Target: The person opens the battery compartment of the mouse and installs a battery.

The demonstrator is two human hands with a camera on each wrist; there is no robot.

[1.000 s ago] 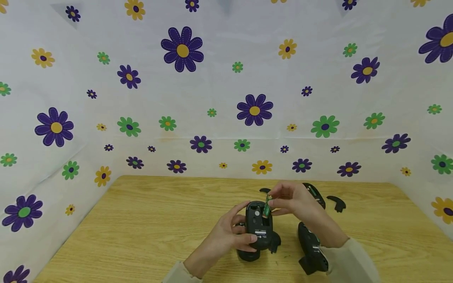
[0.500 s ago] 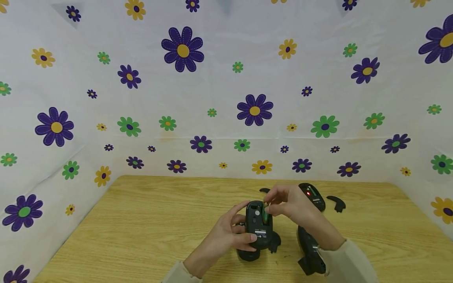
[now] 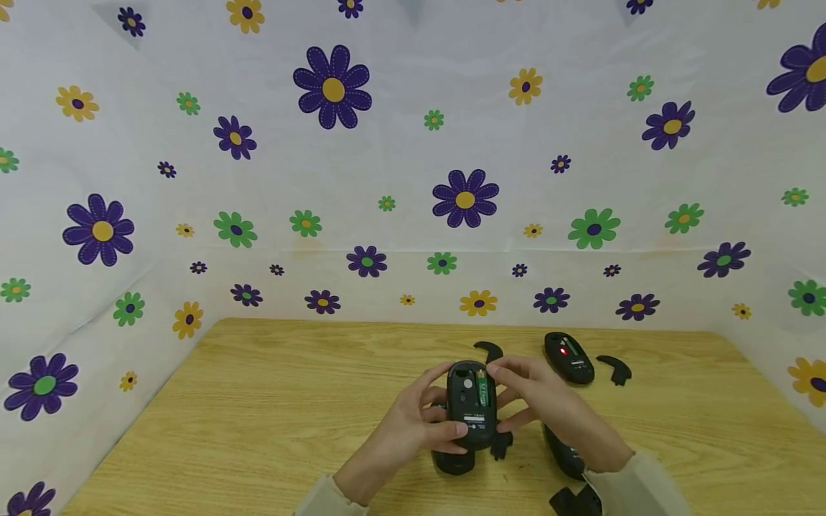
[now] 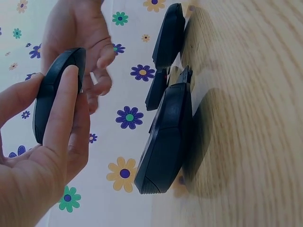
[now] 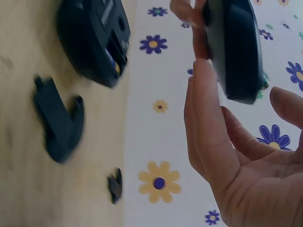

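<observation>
My left hand (image 3: 409, 423) grips a black computer mouse (image 3: 472, 423) by its sides, underside up and raised off the table. In the mouse's bay lies a green AA battery (image 3: 482, 390), its brassy end at the top. At the mouse's right edge is my right hand (image 3: 548, 398), its thumb close to the battery's upper end. The right wrist view has that hand's fingers (image 5: 203, 109) fairly straight along the mouse, the thumb apart and nothing pinched. Seen side-on in the left wrist view, the held mouse (image 4: 47, 104) sits between thumb and fingers.
Under the held mouse lies another mouse (image 3: 454, 462), a battery cover (image 3: 501, 444) beside it. A third mouse (image 3: 564, 455) is partly behind my right forearm. Farther back, a mouse (image 3: 569, 358) shows a red light; curved covers (image 3: 615, 370) (image 3: 488, 350) lie around it.
The battery went from my right fingers down into the mouse's bay and now lies flat there. My right hand let it go and moved slightly down and right.
</observation>
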